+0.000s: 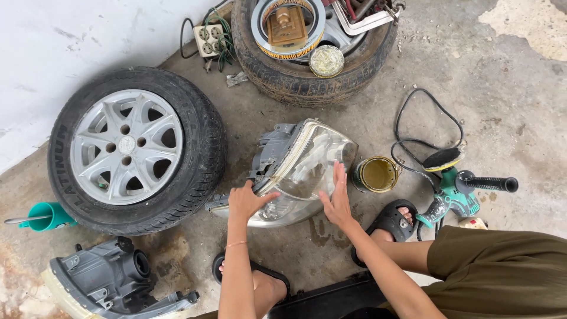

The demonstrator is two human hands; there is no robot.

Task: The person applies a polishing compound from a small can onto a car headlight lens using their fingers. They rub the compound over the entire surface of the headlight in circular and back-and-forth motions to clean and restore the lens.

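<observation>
A: Where's our headlight (298, 171) rn?

B: On the concrete floor (502, 106), centre of view, lens up, grey housing toward the wall side. It sits between the wheel (136, 150) w/ the silver alloy rim on our left and the small open tin (377, 174) of yellowish paste on our right.

A: And our hands?

B: Left hand (247, 201) is on the near-left edge of the lamp, thumb spread from the fingers, gripping the rim where lens meets housing. Right hand (338, 201) lies flat on the clear lens, fingers straight and together, palm pressing down, not clamped on anything.

A: What else do we see nearby?

B: Teal polisher (458, 192) w/ a black side handle lies just right of the tin, its black cable looping behind it. Our feet are in black sandals, one near each side of the lamp's near edge. A 2nd headlight (109, 280) rests bottom left, back side up. A teal cup (50, 215) sits next to the wheel. Top of view: an old tyre (313, 65) lying flat, packed w/ parts and a round tin, plus a power strip (208, 40) by the wall.
</observation>
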